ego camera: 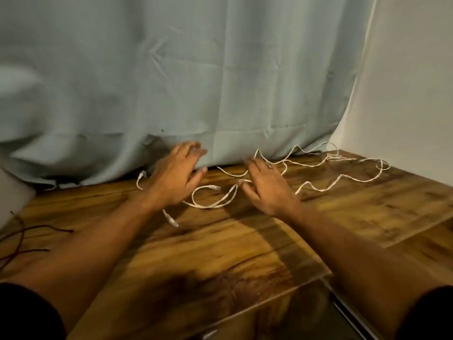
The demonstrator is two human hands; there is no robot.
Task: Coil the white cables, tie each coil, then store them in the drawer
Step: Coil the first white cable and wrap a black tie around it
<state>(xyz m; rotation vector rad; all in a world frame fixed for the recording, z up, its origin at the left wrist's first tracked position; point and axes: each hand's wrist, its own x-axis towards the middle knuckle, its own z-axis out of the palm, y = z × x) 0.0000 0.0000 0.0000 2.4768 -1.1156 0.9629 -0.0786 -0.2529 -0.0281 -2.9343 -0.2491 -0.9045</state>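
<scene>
Loose white cables lie tangled across the far side of a wooden table, running from the middle to the right corner. One looped stretch with a plug end lies between my hands. My left hand hovers over the cables' left end, fingers spread, holding nothing. My right hand is spread above the middle of the tangle, fingertips near a strand, gripping nothing. Another plug end pokes out below my left wrist. No drawer can be made out.
A pale blue-grey curtain hangs behind the table and drapes onto its far edge. A white wall stands at the right. Thin dark red wires lie at the table's left edge. The table's near right edge drops off.
</scene>
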